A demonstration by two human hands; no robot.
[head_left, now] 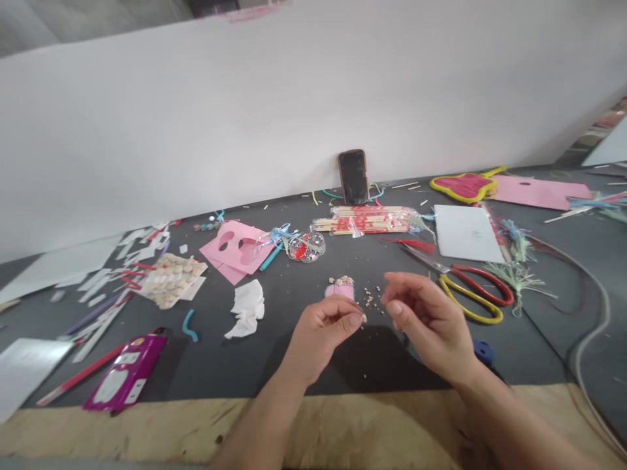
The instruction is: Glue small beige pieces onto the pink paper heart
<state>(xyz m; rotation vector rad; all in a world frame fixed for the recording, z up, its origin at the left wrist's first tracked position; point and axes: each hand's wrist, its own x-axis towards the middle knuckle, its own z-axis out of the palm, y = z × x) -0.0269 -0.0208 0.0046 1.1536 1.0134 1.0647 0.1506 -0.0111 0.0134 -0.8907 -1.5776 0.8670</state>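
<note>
My left hand (326,333) is closed in a pinch, with a small pale bead-like piece (364,318) at its fingertips. Just beyond it lies a small pink card (337,289) with a bluish edge, partly hidden by the fingers. Several pale pieces like it (344,280) are clustered along the card's top. More loose pieces (369,299) are scattered between the two hands. My right hand (431,323) hovers to the right of them, fingers loosely curled and apart from the thumb, holding nothing I can see. Large scissors (470,294) with red and yellow handles lie beside it.
A phone (353,176) leans on the white wall behind packs of wooden sticks (367,220). Pink card cutouts (240,248), crumpled tissue (246,309) and a purple packet (126,373) lie left. To the right are a white card (467,233) and a grey cable (595,300).
</note>
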